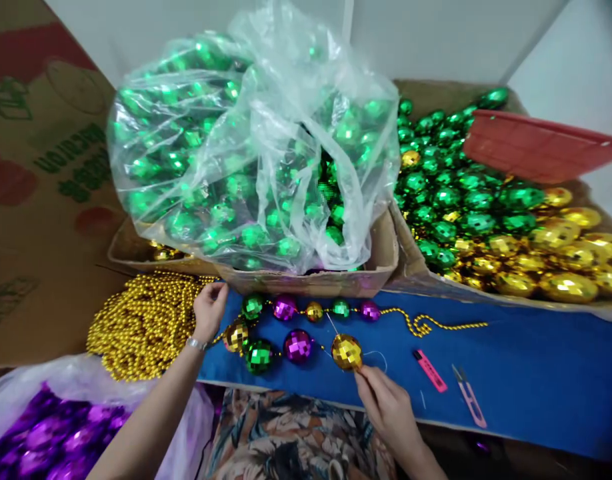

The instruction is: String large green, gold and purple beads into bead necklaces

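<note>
My right hand [386, 407] pinches the near end of a large gold faceted ball bead [347, 351], just above the blue table cover. A thin pale thread runs by this bead and loops to its right. To its left are a purple ball bead [299, 346] and a green ball bead [259, 356], strung in line. Behind them lies a row of smaller green, purple and gold beads, including a purple one [285, 308], ending in a gold bead chain [426, 325]. My left hand [211, 310] is closed beside the heap of gold bead strands [146, 320]; what its fingers hold is hidden.
A clear plastic bag [286, 133] of green beads sits on a cardboard box [306, 283]. Right of it, another box holds green and gold beads [466, 207] and a red basket [541, 143]. A pink cutter [430, 371] and thread snips [470, 397] lie on the table; purple beads [61, 433] fill a lower-left bag.
</note>
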Demonstrator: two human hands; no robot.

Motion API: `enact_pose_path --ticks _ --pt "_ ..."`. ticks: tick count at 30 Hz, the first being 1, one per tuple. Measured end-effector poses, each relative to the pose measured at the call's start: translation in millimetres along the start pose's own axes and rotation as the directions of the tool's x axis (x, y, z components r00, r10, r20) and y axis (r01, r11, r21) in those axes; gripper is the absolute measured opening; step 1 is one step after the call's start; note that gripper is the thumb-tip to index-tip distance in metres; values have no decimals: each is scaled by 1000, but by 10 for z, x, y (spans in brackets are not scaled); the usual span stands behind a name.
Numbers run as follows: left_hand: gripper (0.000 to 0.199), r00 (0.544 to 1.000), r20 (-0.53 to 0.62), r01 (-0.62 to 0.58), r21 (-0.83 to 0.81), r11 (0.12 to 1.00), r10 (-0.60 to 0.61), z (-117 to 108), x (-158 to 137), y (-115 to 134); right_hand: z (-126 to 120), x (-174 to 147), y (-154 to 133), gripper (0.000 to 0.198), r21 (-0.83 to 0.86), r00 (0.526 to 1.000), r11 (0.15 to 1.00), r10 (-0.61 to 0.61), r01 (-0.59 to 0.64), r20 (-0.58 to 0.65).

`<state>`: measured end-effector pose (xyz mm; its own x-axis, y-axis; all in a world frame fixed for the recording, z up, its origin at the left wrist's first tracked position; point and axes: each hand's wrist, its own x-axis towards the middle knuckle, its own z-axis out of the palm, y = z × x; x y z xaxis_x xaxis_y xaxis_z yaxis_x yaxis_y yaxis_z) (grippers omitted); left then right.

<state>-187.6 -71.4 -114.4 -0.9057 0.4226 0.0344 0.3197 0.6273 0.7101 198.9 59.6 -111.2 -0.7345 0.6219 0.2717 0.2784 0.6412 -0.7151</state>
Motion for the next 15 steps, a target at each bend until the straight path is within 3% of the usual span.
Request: enact_pose_path --ticks 2,4,9,12,15 --pt "32 999 49 16 57 998 -18 3 240 -184 -10 11 -27 18 -8 1000 1000 -20 20 -5" --pt "32 983 185 0 89 996 -17 8 360 -293 -30 3 -40 17 -13 1000 1000 -26 26 -8" --pt "35 822 569 -106 111 988 24 -44 325 -411 -55 -87 -4 16 -15 1000 1000 21 -22 -22" --pt "30 773 633 -171 150 974 38 -42 291 -467 -36 -96 6 16 -12 1000 1000 19 -19 -24" --pt "22 820 570 -219 231 948 51 14 333 -519 -24 -49 -9 16 -11 1000 1000 -8 8 -5"
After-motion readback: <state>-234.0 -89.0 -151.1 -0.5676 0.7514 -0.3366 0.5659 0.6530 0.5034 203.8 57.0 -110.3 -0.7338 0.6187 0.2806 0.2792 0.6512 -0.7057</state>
